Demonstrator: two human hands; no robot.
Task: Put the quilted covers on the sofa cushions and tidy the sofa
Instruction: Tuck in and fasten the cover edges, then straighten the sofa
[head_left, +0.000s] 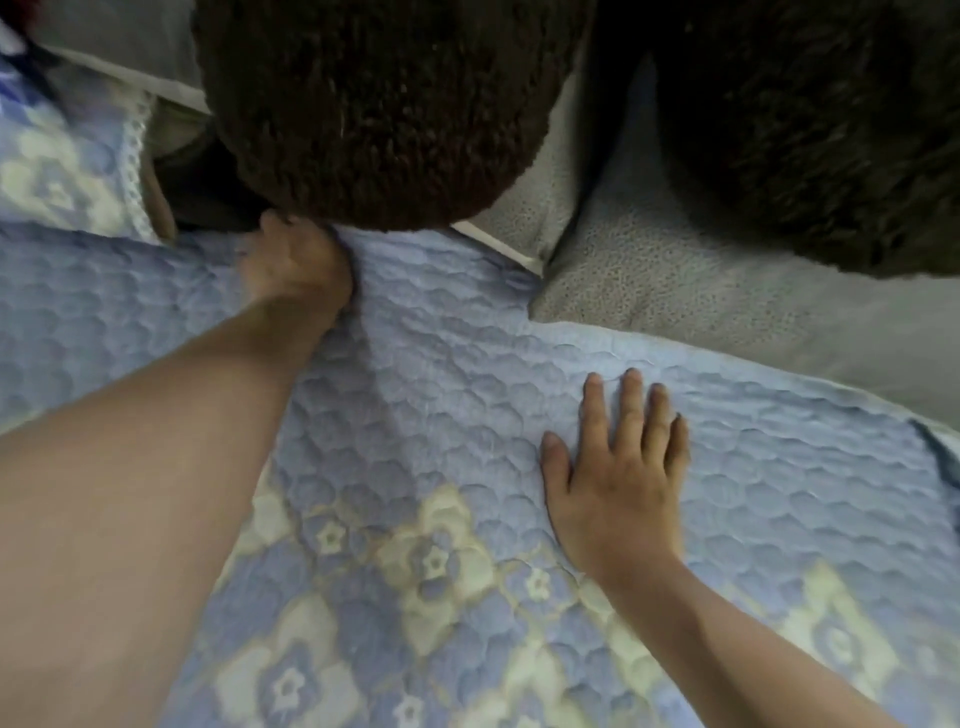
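— Grey speckled sofa upholstery (670, 270) fills the upper right, bare where nothing lies over it. What is spread across the seat?

— A blue quilted cover (467, 332), stitched in a scalloped pattern, with cream flower-and-diamond motifs along its near part. It lies over the seat cushion from the left edge of the view to the lower right, and its far right edge stops short of the grey upholstery.

— And the dark shapes at the top?

— Two brown fuzzy cushions. One (374, 104) stands at the back, its lower edge touching the cover; the other (810, 130) sits at the upper right on the grey fabric.

— Where are the hands?

— The left hand (296, 265) reaches to the back of the seat, right under the first brown cushion. Its fingers are hidden at the fold there, so I cannot tell whether it grips the cover or only pushes it. The right hand (618, 467) lies flat on the cover, fingers straight and slightly spread, pressing the fabric down.

— Anything on the left?

— Another blue and cream quilted piece with a white lace trim (57, 171), at the upper left.
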